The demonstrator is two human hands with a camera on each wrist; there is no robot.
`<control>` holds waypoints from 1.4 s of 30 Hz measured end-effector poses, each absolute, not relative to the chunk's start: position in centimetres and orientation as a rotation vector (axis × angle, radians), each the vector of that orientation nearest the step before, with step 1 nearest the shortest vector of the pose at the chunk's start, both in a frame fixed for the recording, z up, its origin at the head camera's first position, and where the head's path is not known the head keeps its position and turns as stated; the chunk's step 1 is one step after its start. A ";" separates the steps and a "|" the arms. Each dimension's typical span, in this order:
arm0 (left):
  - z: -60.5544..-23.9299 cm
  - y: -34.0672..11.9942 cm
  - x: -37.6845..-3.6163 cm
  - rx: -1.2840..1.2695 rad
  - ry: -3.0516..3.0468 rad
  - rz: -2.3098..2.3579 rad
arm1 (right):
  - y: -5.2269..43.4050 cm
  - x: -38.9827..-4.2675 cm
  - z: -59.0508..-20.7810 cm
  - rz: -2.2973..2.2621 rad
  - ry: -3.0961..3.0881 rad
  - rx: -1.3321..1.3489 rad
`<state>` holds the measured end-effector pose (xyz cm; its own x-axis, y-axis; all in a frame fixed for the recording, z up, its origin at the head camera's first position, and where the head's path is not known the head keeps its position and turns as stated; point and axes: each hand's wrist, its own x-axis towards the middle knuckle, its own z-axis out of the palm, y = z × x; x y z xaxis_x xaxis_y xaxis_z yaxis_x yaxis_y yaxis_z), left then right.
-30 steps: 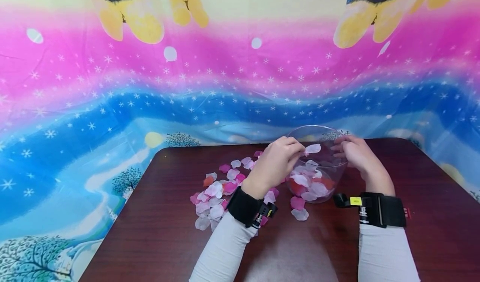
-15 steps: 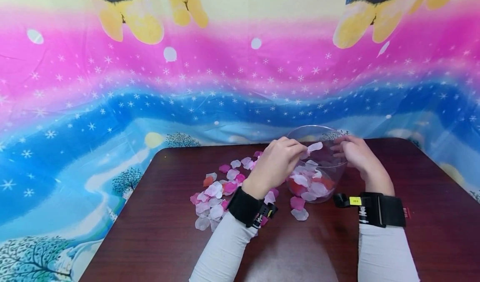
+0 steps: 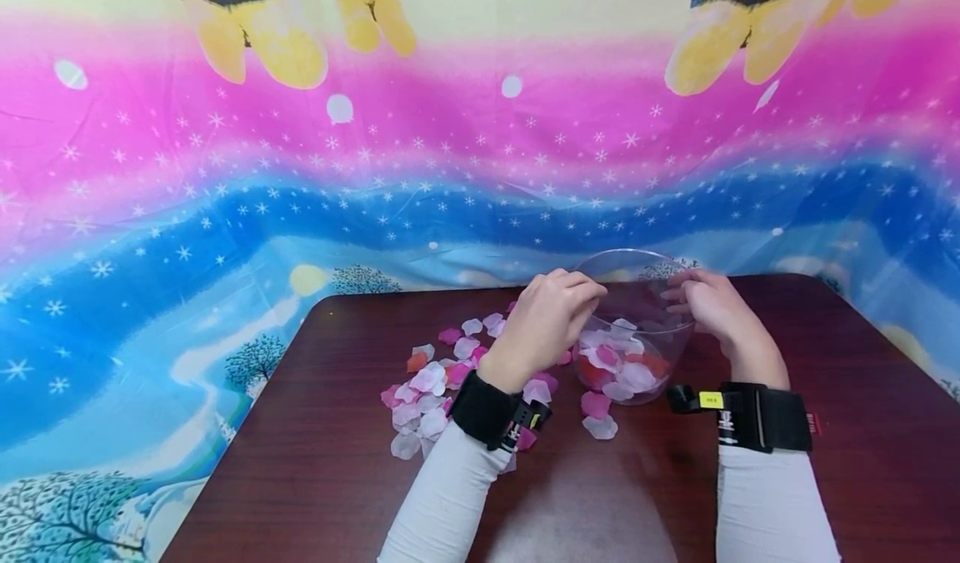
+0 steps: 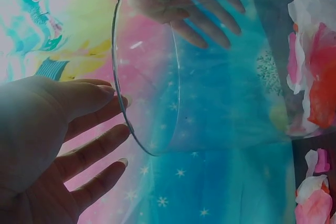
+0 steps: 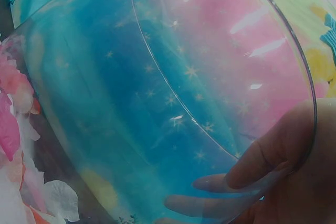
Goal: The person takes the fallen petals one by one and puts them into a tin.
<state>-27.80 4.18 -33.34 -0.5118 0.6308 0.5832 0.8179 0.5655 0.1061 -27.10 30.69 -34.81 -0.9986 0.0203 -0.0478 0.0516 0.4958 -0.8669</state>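
A clear, wide-mouthed plastic or glass container (image 3: 667, 351) stands on the table with white, pink and red-orange petals (image 3: 617, 370) in its lower part. My left hand (image 3: 551, 317) is at the left side of its rim. In the left wrist view the fingers (image 4: 92, 153) are spread and loosely bent, holding nothing, with tips close to the rim; contact is hard to tell. On the opposite side, my right hand (image 3: 716, 313) rests against the container wall. Its fingers (image 5: 197, 205) look nearly straight through the clear wall in the right wrist view.
Loose petals (image 3: 429, 378) in pink, white and orange lie in a heap left of the container, partly behind the left forearm. Two petals (image 3: 597, 417) lie just in front of it. The dark wooden table (image 3: 315, 480) meets a printed cloth backdrop (image 3: 450, 180).
The pale petal pinched in my left hand has been let go, and a pink petal now shows on top inside the container. My left hand has shifted slightly left; the right has stayed put.
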 end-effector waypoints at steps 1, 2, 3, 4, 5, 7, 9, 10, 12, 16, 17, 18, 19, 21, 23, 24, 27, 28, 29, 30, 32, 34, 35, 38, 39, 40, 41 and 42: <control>-33.3 4.1 -27.8 -1.159 -2.307 -0.513 | 30.7 -27.1 -34.8 -1.561 2.688 0.063; -33.2 3.9 -27.9 -1.158 -2.304 -0.520 | 30.7 -27.1 -34.9 -1.562 2.686 0.064; -33.1 3.6 -27.9 -1.152 -2.301 -0.526 | 30.8 -27.0 -35.0 -1.560 2.686 0.065; -33.0 3.4 -27.9 -1.145 -2.297 -0.542 | 30.8 -27.0 -35.1 -1.555 2.687 0.067; -32.8 3.1 -27.9 -1.135 -2.297 -0.556 | 30.9 -26.9 -35.1 -1.551 2.687 0.067; -32.6 2.2 -27.9 -1.112 -2.312 -0.593 | 31.0 -26.8 -35.3 -1.549 2.682 0.061; -32.4 1.2 -28.0 -1.098 -2.331 -0.617 | 31.1 -26.7 -35.4 -1.551 2.676 0.054; -32.3 0.6 -28.1 -1.098 -2.344 -0.621 | 31.2 -26.7 -35.4 -1.551 2.677 0.051; -32.3 -0.4 -28.1 -1.108 -2.372 -0.611 | 31.4 -26.6 -35.5 -1.556 2.677 0.048; -33.1 -2.2 -28.1 -1.130 -2.467 -0.576 | 31.7 -26.6 -35.6 -1.543 2.690 0.048; -33.3 -2.6 -28.0 -1.131 -2.500 -0.578 | 31.8 -26.6 -35.7 -1.542 2.690 0.045; -33.6 -3.0 -27.9 -1.130 -2.533 -0.580 | 31.8 -26.5 -35.7 -1.538 2.692 0.043; -33.9 -3.3 -27.8 -1.128 -2.566 -0.583 | 31.9 -26.5 -35.8 -1.531 2.697 0.043; -34.3 -3.7 -27.7 -1.124 -2.616 -0.607 | 31.9 -26.5 -35.7 -1.527 2.703 0.041; -34.6 -3.9 -27.7 -1.131 -2.639 -0.629 | 31.9 -26.5 -35.6 -1.526 2.707 0.037; -34.6 -4.0 -27.7 -1.139 -2.645 -0.639 | 31.9 -26.5 -35.6 -1.526 2.709 0.037; -34.8 -3.9 -27.6 -1.167 -2.668 -0.640 | 31.9 -26.6 -35.4 -1.529 2.702 0.031; -34.9 -3.9 -27.5 -1.182 -2.676 -0.634 | 31.8 -26.6 -35.3 -1.528 2.702 0.030; -34.9 -3.8 -27.5 -1.196 -2.686 -0.624 | 31.8 -26.6 -35.3 -1.528 2.702 0.027; -34.9 -3.7 -27.3 -1.207 -2.696 -0.615 | 31.7 -26.6 -35.2 -1.527 2.703 0.025; -34.8 -3.4 -27.1 -1.221 -2.714 -0.576 | 31.5 -26.7 -35.1 -1.531 2.703 0.019; -34.9 -2.7 -26.8 -1.253 -2.711 -0.534 | 31.3 -26.9 -34.9 -1.538 2.703 0.016; -35.0 -2.3 -26.7 -1.274 -2.710 -0.502 | 31.3 -27.0 -34.8 -1.540 2.702 0.015; -35.6 -0.5 -26.1 -1.358 -2.693 -0.414 | 31.2 -27.1 -34.7 -1.547 2.695 0.014; -35.9 0.1 -25.9 -1.400 -2.682 -0.384 | 31.1 -27.1 -34.7 -1.546 2.693 0.014; -36.2 0.8 -25.6 -1.436 -2.674 -0.350 | 31.1 -27.2 -34.7 -1.546 2.691 0.011; -36.6 1.3 -25.3 -1.464 -2.668 -0.316 | 31.1 -27.2 -34.7 -1.546 2.689 0.009; -36.9 1.9 -25.1 -1.490 -2.658 -0.285 | 31.0 -27.2 -34.8 -1.548 2.686 0.007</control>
<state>-25.07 1.87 -36.94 -0.5233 0.8368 0.1612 0.8519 0.5093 0.1219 -27.22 31.02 -34.75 -0.9991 -0.0168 -0.0382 0.0247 0.5017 -0.8647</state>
